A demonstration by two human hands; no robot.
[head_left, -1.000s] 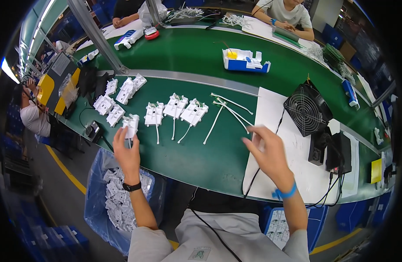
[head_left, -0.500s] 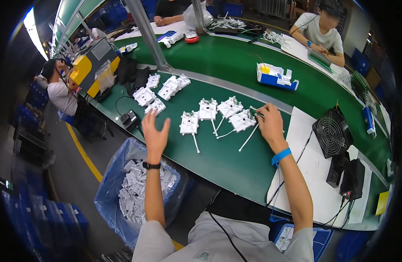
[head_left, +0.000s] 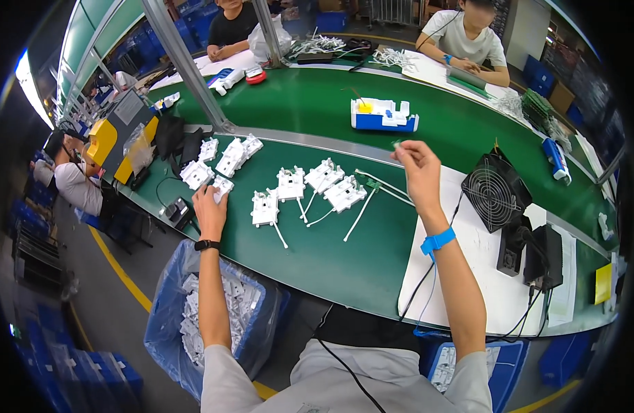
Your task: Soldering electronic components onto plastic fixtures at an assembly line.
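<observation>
My left hand (head_left: 210, 212) reaches to a small white plastic housing (head_left: 223, 186) at the near edge of a cluster, its fingers closed on the part's edge. Raised over the bench's right half, my right hand (head_left: 420, 171) pinches a tiny pale-green piece (head_left: 397, 145), too small to name. Below and left of it lies a small green circuit board (head_left: 374, 184) with white cables. Several white housings with cables stand in a group at the middle, among them a front one (head_left: 265, 208) and a right one (head_left: 345, 194).
A blue-lined bin (head_left: 159, 330) of white parts stands below the bench's left edge. A black fan (head_left: 496, 189) and power adapters (head_left: 547, 258) sit at the right. A blue-and-white casing (head_left: 384, 117) lies beyond the metal rail. Across the bench are two people.
My left hand has gone from open in the air down to the white housing. My right hand has lifted away from the cabled housings, and the green circuit board now lies uncovered. The view has shifted.
</observation>
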